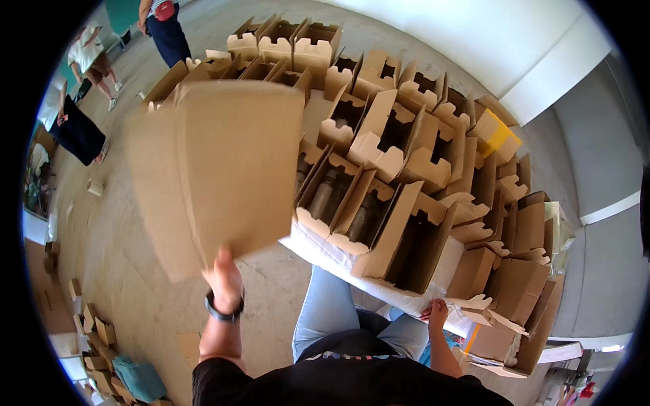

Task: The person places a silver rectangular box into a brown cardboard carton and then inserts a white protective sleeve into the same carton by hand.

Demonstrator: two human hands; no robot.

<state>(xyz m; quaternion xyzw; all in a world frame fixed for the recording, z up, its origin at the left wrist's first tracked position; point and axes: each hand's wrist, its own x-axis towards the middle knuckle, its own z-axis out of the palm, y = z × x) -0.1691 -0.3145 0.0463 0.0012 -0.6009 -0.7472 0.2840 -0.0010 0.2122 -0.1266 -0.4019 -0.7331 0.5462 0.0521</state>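
Note:
My left hand (224, 283) grips the lower edge of a large brown cardboard box (237, 162). It looks folded flat, is lifted at the left of the table, and is blurred by motion. My right hand (438, 313) rests low at the table's front edge with its fingers curled together; what they hold, if anything, is too small to tell. Ahead of it stands an open, deep cardboard box (413, 254). Beside that, an open box (332, 193) holds dark bottle-like things. Part of the row behind is hidden by the raised cardboard.
Several open cardboard boxes fill the table, with white cloth (318, 250) along its front edge. A yellow-taped box (497, 135) stands at the far right. People (166, 34) stand at the far left. Small boxes (101, 331) and a teal bag (139, 377) lie at the lower left.

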